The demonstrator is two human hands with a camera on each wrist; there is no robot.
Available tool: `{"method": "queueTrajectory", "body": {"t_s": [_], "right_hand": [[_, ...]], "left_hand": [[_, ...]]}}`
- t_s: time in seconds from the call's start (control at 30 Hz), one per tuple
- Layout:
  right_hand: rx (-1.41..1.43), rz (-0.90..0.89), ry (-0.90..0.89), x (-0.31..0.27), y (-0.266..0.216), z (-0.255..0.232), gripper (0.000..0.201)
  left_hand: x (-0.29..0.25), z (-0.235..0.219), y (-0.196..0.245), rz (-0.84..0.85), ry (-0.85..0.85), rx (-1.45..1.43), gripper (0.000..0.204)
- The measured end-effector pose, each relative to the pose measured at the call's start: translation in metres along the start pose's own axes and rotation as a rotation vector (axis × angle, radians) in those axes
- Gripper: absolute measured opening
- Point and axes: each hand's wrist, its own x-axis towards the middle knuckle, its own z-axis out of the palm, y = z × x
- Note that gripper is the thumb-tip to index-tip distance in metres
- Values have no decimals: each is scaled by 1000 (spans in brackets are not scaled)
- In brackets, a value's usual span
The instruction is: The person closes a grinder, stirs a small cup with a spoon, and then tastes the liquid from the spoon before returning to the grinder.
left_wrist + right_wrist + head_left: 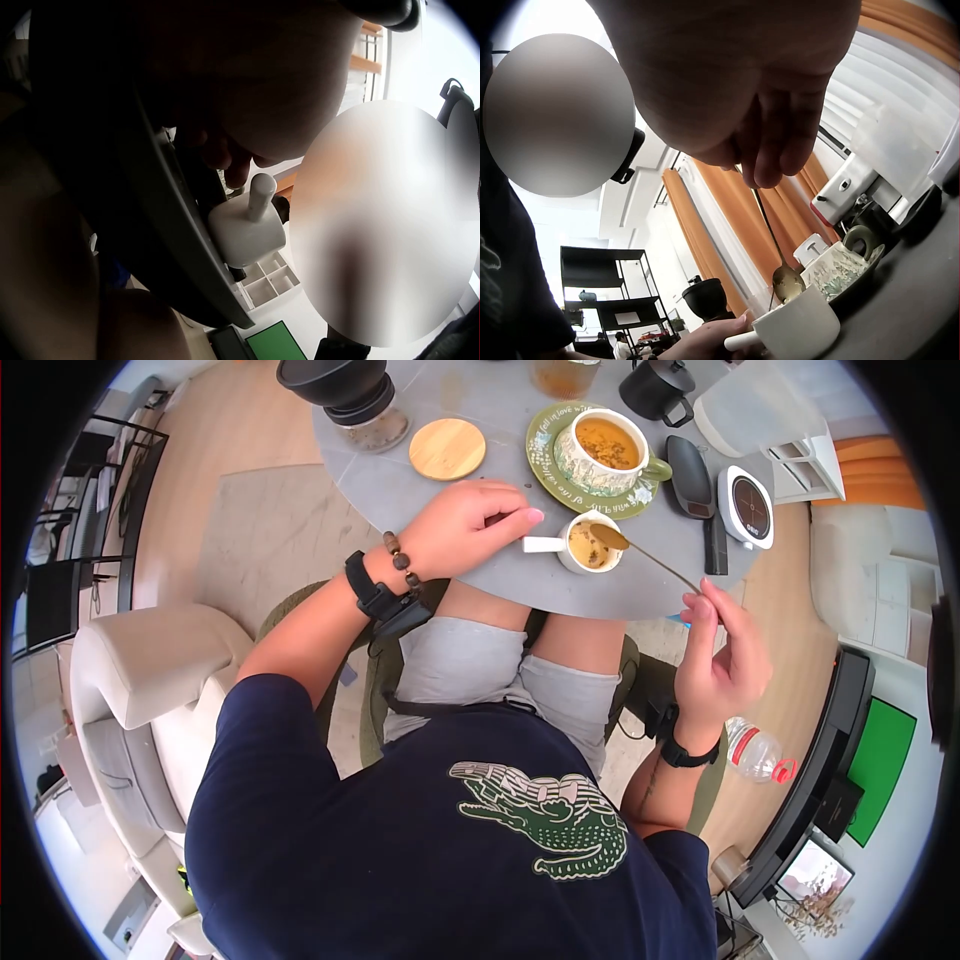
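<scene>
A small white cup (543, 544) with a straight side handle stands near the table's front edge, with pale brown, speckled contents. My right hand (727, 660) pinches the end of a long gold spoon (655, 561) between thumb and fingers. The spoon slants down leftward, its bowl at the cup's mouth, as the right wrist view also shows. On the table, my left hand (470, 525) lies with relaxed fingers, thumb close to the handle of the cup. Behind the small cup, a large patterned cup (572, 472) of orange-brown liquid sits on a green saucer (540, 450).
A round wooden lid (447, 449) and a jar with a black top (372, 422) are at the back left. To the right are a black scoop-shaped tray (688, 472) and a white round-dial device (746, 508). A black pitcher (655, 392) stands behind, beside a translucent container (750, 405).
</scene>
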Motion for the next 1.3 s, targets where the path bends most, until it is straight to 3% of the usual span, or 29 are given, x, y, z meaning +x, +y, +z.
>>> {"method": "queueTrajectory", "body": {"t_s": [0.23,0.33,0.47,0.63,0.7,0.87,1.03,1.3], "right_hand": [[55,16,-22,2,6,-1,18],[280,332,148,6,10,-5,18],[314,354,269,39,17,-4,19],[150,200,224,84,30,30,18],[10,9,106,96,38,44,15],[-143,-90,16,107,34,58,11],[-211,23,-48,111,41,61,11],[193,455,-103,104,57,61,17]], "left_hand": [[0,-2,1,25,-2,18,32],[1,-2,0,49,6,19,31],[2,-2,-2,67,7,38,31],[3,-2,-1,85,16,34,34],[3,-5,-1,68,-24,42,28],[2,-4,-3,81,-10,35,28],[1,-2,2,68,3,10,28],[3,-3,3,34,-8,2,26]]}}
